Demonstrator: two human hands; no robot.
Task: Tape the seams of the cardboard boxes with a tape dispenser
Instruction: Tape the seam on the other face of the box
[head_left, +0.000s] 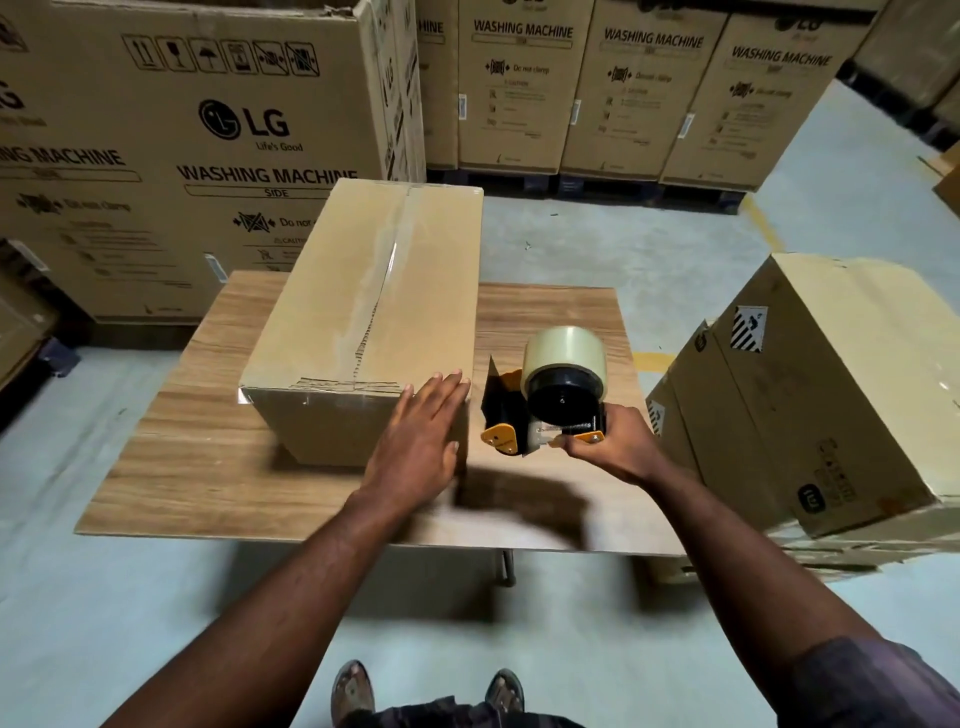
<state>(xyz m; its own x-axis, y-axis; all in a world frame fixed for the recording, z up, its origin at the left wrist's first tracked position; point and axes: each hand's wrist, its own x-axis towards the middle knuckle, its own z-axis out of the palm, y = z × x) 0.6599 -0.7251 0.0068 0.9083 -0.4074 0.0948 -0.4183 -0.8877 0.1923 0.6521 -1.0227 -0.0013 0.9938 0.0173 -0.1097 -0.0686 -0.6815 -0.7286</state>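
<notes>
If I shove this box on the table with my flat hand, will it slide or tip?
Probably slides: the cardboard box sits low and wide on the smooth table. Its wall may flex under the left hand; the near top edge looks crumpled.

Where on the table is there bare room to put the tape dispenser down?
Bare wood on the table right of the cardboard box, behind the tape dispenser; also the near-left strip before the box. Crowded between box and dispenser, where the left hand reaches.
</notes>
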